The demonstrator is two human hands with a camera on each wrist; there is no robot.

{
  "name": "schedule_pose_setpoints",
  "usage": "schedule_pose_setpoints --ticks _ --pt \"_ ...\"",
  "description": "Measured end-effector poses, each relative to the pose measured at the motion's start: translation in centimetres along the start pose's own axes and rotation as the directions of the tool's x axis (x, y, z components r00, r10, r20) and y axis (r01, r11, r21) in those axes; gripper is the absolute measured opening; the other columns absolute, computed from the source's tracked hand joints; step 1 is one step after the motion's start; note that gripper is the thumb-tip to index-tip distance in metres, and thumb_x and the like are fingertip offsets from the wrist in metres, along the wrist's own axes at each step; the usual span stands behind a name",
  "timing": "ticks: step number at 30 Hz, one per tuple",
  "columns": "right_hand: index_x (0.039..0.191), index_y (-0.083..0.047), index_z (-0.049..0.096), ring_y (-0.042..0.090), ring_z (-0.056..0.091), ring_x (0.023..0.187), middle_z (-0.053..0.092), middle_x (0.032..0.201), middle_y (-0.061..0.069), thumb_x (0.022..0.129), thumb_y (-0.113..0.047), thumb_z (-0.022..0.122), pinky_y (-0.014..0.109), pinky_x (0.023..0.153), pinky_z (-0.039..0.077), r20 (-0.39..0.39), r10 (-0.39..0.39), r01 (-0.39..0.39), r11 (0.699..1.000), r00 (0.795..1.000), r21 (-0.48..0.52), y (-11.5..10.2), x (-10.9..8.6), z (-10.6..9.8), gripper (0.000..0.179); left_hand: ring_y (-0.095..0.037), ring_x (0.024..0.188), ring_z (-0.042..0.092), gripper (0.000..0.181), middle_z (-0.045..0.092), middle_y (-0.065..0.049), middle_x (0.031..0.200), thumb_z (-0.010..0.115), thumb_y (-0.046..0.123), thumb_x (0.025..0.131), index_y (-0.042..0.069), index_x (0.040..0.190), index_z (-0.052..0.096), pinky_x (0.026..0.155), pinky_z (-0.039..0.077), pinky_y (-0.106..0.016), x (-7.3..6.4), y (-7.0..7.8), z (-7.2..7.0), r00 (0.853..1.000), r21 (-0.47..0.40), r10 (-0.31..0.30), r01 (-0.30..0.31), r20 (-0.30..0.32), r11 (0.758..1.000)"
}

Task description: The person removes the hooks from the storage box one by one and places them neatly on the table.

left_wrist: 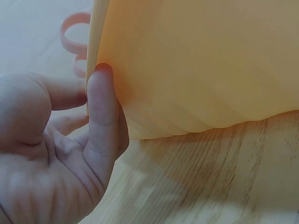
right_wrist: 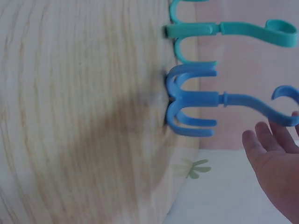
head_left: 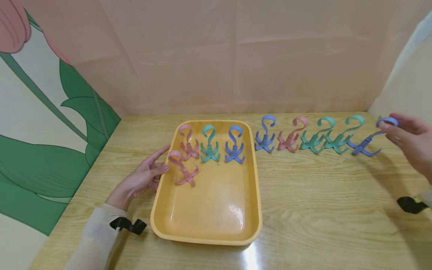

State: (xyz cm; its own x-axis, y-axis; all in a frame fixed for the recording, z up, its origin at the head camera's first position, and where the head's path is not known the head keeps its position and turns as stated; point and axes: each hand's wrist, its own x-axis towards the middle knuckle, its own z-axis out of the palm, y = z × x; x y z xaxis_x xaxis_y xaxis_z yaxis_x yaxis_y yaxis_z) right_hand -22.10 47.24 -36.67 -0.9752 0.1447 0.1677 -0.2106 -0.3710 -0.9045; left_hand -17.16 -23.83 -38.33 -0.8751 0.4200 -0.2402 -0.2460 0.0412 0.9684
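My left hand pinches the left rim of a yellow plastic tray, thumb and fingers on either side of its wall. Over at the far right, my right hand holds a blue four-pronged hanging hook by its curled top. The right wrist view shows this blue hook upright with its pronged base at the tabletop. Beside it stands a green hook. Inside the tray are two pink hooks, a green hook and another blue hook.
Left of the held hook, a row runs along the back of the wooden table: another green hook, a pink hook and a blue hook near the tray. A pinkish wall covering stands behind.
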Motion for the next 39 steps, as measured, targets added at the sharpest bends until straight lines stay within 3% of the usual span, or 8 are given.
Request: schedule_pose_setpoints --ticks 5,13,16,25,34,39 --pt "0.119 -0.01 0.067 0.003 0.07 0.092 0.073 0.106 -0.003 0.093 0.016 0.057 0.011 0.079 0.053 -0.045 -0.057 0.053 0.996 0.997 -0.074 -0.7 -0.4 1.0 0.037 -0.03 0.086 0.073 0.07 0.056 -0.034 0.126 0.05 0.012 0.107 0.027 0.163 0.012 0.063 0.062 -0.044 0.0 -0.1 0.0 1.0 0.003 -0.008 0.008 -0.001 1.0" --pt "0.125 -0.008 0.065 0.002 0.063 0.101 0.069 0.113 -0.004 0.091 0.017 0.061 0.008 0.085 0.048 -0.088 -0.141 0.132 0.986 0.986 -0.101 -1.8 -0.8 2.7 0.043 -0.032 0.087 0.073 0.069 0.056 -0.034 0.127 0.049 0.012 0.107 0.027 0.163 0.012 0.063 0.062 -0.045 0.0 -0.1 0.0 1.0 0.008 -0.004 0.004 -0.001 1.0" --pt "0.126 -0.004 0.064 0.004 0.063 0.103 0.067 0.115 -0.001 0.09 0.02 0.06 0.01 0.089 0.048 -0.08 -0.165 0.16 0.985 0.983 -0.066 -2.1 -1.0 3.7 0.044 -0.032 0.087 0.073 0.069 0.056 -0.034 0.127 0.05 0.012 0.107 0.027 0.163 0.012 0.064 0.062 -0.045 0.0 -0.1 0.0 1.0 0.008 -0.006 0.006 -0.002 1.0" --pt "0.131 -0.01 0.06 0.005 0.045 0.132 0.058 0.13 -0.007 0.089 0.015 0.066 0.008 0.105 0.031 -0.141 -0.197 0.165 0.964 0.97 -0.208 -2.9 -2.3 7.3 0.05 -0.032 0.088 0.072 0.069 0.056 -0.034 0.128 0.049 0.012 0.107 0.028 0.163 0.013 0.065 0.061 -0.047 0.0 -0.1 0.0 1.0 0.012 -0.005 0.005 -0.003 1.0" --pt "0.138 0.004 0.052 0.013 0.047 0.134 0.058 0.137 0.003 0.089 0.023 0.057 0.014 0.096 0.045 0.047 -0.202 0.205 0.973 0.978 -0.103 -2.2 -4.0 11.2 0.052 -0.032 0.088 0.072 0.069 0.055 -0.035 0.129 0.049 0.012 0.107 0.027 0.163 0.012 0.064 0.062 -0.046 -0.1 0.0 0.0 1.0 0.015 -0.005 0.005 -0.001 1.0" --pt "0.142 0.005 0.048 0.01 0.049 0.133 0.055 0.143 0.005 0.091 0.022 0.055 0.011 0.097 0.044 0.171 -0.16 0.188 0.968 0.972 -0.164 -1.6 -5.5 13.9 0.054 -0.032 0.087 0.073 0.069 0.055 -0.035 0.129 0.049 0.012 0.107 0.027 0.163 0.012 0.065 0.062 -0.046 -0.1 0.1 0.0 1.0 0.016 -0.008 0.009 -0.004 1.0"
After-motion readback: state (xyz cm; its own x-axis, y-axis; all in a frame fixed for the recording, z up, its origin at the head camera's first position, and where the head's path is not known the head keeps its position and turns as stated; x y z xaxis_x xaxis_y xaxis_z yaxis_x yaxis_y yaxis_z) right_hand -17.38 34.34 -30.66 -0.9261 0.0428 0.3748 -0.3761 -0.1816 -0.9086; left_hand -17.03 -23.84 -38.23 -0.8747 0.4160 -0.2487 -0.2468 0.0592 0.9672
